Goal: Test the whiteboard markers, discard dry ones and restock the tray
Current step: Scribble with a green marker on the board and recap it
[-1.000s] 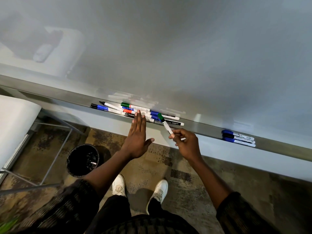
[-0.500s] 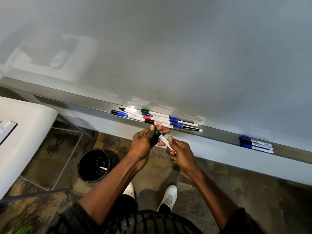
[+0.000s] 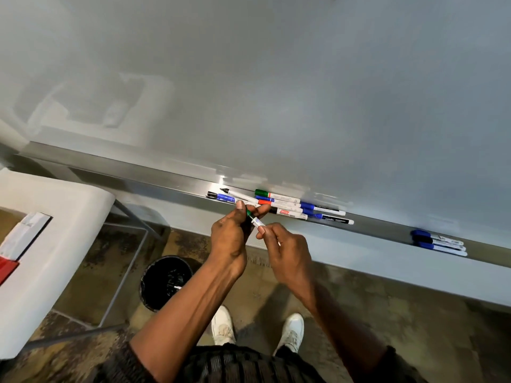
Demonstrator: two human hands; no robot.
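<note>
Left hand [image 3: 229, 239] — right hand [image 3: 287, 252] — grip marker [image 3: 256, 221].

Soft, even indoor light, dimmer on the floor [image 3: 414, 313] below the left grip [image 3: 229, 239]. Above it the whiteboard [image 3: 304, 92] shows pale, smeared reflections; a bright glare spot sits on the metal tray [image 3: 138, 172] just beyond. Wide-angle bending curves the tray toward the edges; detail is slightly soft.

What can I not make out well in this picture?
Head view:
1. Marker: its green end is hidden inside the left hand; cap on or off, unclear. The right hand pinches its barrel.
2. Bin: contents too dark.
3. Papers on the white table: cut off by the left edge.
</note>
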